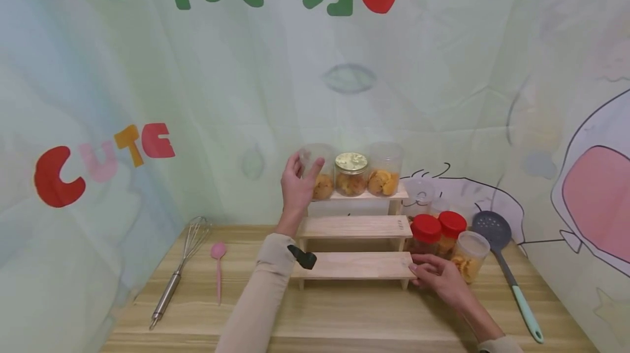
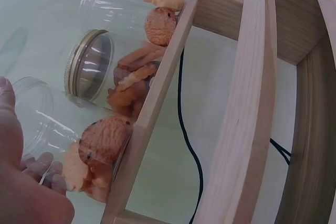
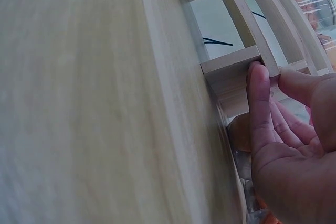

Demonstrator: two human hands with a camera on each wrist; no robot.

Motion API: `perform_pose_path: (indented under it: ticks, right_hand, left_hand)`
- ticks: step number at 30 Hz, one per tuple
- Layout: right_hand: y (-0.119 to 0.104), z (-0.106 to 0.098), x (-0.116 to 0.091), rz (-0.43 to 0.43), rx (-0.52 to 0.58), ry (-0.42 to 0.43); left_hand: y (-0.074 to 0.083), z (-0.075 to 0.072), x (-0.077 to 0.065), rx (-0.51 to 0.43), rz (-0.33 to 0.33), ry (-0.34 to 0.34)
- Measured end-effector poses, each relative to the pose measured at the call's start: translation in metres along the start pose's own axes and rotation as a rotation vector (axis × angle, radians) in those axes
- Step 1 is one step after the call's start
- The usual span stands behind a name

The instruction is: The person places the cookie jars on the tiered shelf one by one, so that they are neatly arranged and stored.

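Observation:
A three-step wooden rack (image 1: 354, 226) stands on the table, its top board carrying three clear jars of cookies. My left hand (image 1: 298, 189) holds the left jar (image 2: 46, 109) round its side, thumb near the top end and fingers along the wall. This jar stands on the top board, beside the gold-lidded jar (image 1: 351, 172) in the middle and another clear jar (image 1: 385, 175) at the right. At the lowest board's right end, my right hand (image 1: 440, 281) pinches the board edge between thumb and forefinger (image 3: 258, 98).
Right of the rack stand two red-lidded jars (image 1: 426, 228) and a clear-lidded jar (image 1: 470, 257) with snacks. A grey skimmer (image 1: 497, 235) lies beyond them. At the left lie a whisk (image 1: 179, 271) and a pink spoon (image 1: 219, 265). A printed cloth (image 1: 246, 68) hangs behind.

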State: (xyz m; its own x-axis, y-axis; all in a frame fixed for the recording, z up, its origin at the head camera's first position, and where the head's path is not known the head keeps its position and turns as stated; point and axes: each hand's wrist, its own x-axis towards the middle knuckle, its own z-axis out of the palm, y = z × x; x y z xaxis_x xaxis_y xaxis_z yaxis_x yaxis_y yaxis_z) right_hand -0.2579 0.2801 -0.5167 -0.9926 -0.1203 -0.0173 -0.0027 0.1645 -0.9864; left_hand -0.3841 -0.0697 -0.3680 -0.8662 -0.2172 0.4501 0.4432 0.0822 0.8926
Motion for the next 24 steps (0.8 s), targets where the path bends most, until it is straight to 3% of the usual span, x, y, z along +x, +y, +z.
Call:
perform_pose_path:
  ticks: [17, 24]
  right_hand:
    - [-0.003, 0.001, -0.001, 0.011, -0.003, -0.002]
    - [-0.003, 0.002, -0.001, 0.028, 0.004, 0.016]
  left_hand:
    - [0.0, -0.005, 0.006, 0.071, -0.007, -0.043]
    - [-0.013, -0.018, -0.007, 0.184, 0.009, -0.11]
